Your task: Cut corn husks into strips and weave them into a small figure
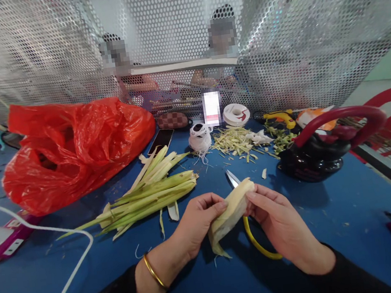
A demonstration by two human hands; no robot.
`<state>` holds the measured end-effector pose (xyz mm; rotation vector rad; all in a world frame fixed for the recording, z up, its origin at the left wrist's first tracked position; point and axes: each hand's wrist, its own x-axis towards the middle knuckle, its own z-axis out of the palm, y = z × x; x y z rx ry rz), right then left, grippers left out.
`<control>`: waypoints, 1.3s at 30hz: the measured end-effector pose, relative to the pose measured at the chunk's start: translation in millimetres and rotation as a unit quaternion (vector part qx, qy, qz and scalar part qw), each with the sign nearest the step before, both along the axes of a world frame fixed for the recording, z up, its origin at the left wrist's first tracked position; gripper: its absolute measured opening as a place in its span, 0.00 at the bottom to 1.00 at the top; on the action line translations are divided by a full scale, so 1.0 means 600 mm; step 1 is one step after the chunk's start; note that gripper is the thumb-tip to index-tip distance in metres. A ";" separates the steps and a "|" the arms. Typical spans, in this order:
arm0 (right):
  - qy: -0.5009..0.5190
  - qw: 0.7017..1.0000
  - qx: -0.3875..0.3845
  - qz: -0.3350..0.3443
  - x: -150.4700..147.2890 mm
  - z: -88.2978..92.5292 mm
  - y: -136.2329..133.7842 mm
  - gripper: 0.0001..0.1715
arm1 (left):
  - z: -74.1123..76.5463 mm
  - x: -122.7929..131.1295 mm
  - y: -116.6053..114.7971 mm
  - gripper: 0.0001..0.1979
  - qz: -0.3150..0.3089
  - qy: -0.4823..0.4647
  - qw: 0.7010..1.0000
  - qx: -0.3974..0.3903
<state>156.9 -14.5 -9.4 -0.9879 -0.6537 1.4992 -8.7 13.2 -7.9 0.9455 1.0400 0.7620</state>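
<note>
My left hand (194, 223) and my right hand (281, 224) both pinch a folded pale yellow leaf strip (229, 211) just above the blue table (333, 205). My left hand wears a gold bangle. Scissors with a yellow handle (254, 239) lie under my right hand, and their blade tip (233, 178) pokes out behind the strip. A pile of long green and pale leaf strips (151, 195) lies to the left of my hands.
A red plastic bag (73, 148) sits at the left. A white thread spool (199, 136), tape roll (236, 114), phone (160, 141), leaf trimmings (234, 141) and a dark basket with a red handle (321, 146) lie behind. White cable (71, 273) crosses left. Two people sit beyond a perforated screen (274, 35).
</note>
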 end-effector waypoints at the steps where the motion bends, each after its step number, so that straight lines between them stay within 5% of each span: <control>1: -0.005 1.000 0.000 -0.003 0.000 0.001 0.000 0.09 | 0.001 0.000 0.000 0.11 0.000 0.014 1.000 0.018; 4: -0.033 0.999 0.006 -0.012 -0.002 0.002 -0.002 0.12 | 0.005 -0.001 -0.003 0.10 0.032 0.082 0.987 0.132; 8: -0.124 0.992 0.038 0.002 -0.010 0.005 -0.007 0.13 | 0.015 -0.001 -0.016 0.13 0.032 0.164 0.917 0.363; 10: -0.175 0.982 0.065 0.003 -0.014 0.008 -0.009 0.12 | 0.016 -0.001 -0.023 0.14 0.007 0.190 0.892 0.411; 14: -0.227 0.970 0.091 0.000 -0.015 0.012 -0.009 0.12 | 0.010 -0.001 -0.024 0.08 -0.017 0.237 0.881 0.408; 24: -0.218 0.973 0.072 0.025 -0.013 0.015 -0.008 0.11 | 0.004 -0.009 -0.019 0.12 -0.059 0.242 0.877 0.411; 36: -0.210 0.975 0.051 0.053 -0.012 0.014 -0.007 0.12 | 0.004 -0.003 -0.025 0.08 -0.037 0.305 0.855 0.419; 39: -0.203 0.975 0.043 0.081 -0.012 0.016 -0.009 0.13 | 0.009 -0.004 -0.023 0.07 -0.011 0.304 0.872 0.384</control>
